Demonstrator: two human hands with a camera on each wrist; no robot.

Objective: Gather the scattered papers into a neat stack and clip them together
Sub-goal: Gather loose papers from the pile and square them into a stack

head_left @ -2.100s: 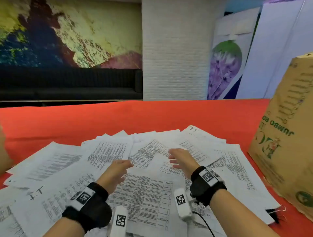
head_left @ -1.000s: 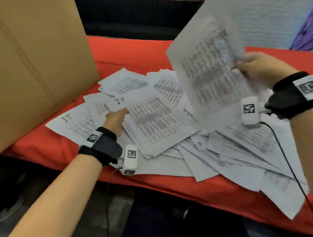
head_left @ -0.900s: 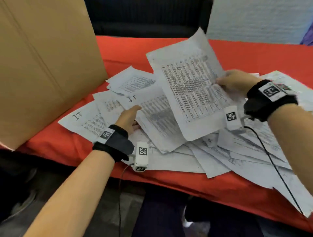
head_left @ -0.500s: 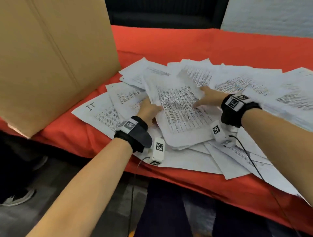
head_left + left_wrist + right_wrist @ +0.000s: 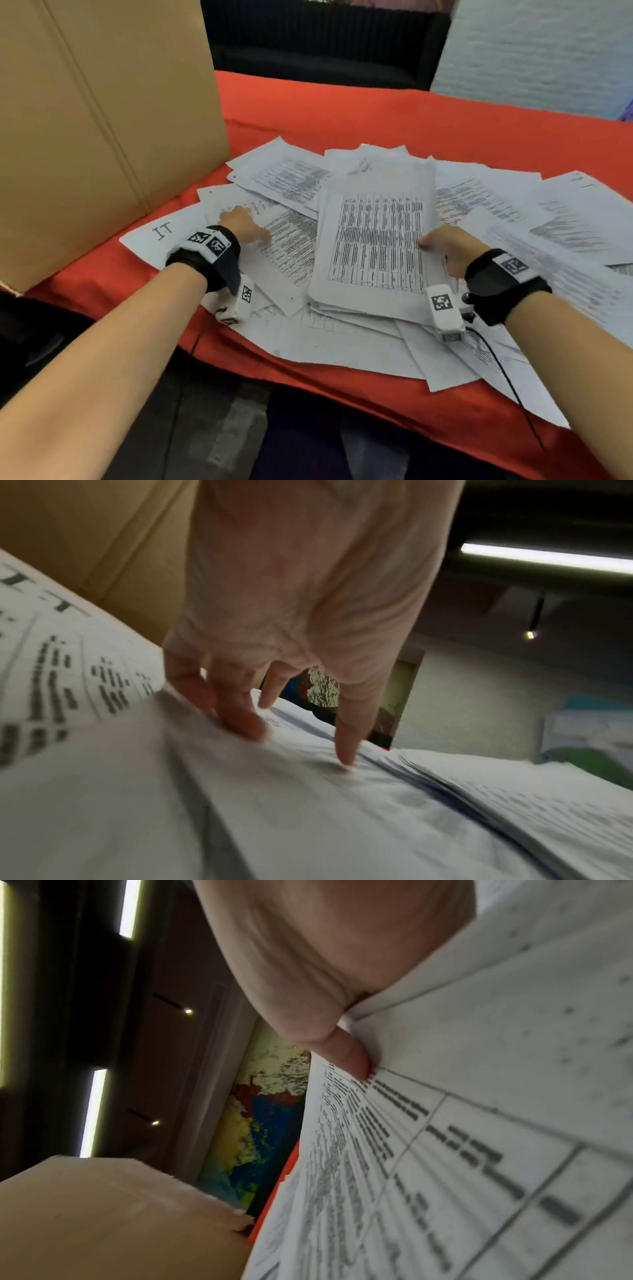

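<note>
White printed papers (image 5: 513,219) lie scattered over the red tablecloth (image 5: 376,113). In the middle sits a rough paper stack (image 5: 373,240) of several sheets. My right hand (image 5: 445,245) grips its right edge, thumb (image 5: 349,1056) on the top sheet and the other fingers hidden beneath. My left hand (image 5: 245,228) is left of the stack, its straight fingers (image 5: 346,748) pressing down on a loose sheet (image 5: 291,246). A sheet marked "IT" (image 5: 161,233) lies further left. No clip is in view.
A tall cardboard box (image 5: 102,120) stands on the table's left side, close to the papers. Some sheets overhang the table's near edge (image 5: 342,373). A dark sofa and a white wall are behind the table.
My right hand laid the lifted sheet on the middle pile and slid to the pile's right edge. My left hand left the pile's left edge for a loose sheet further left.
</note>
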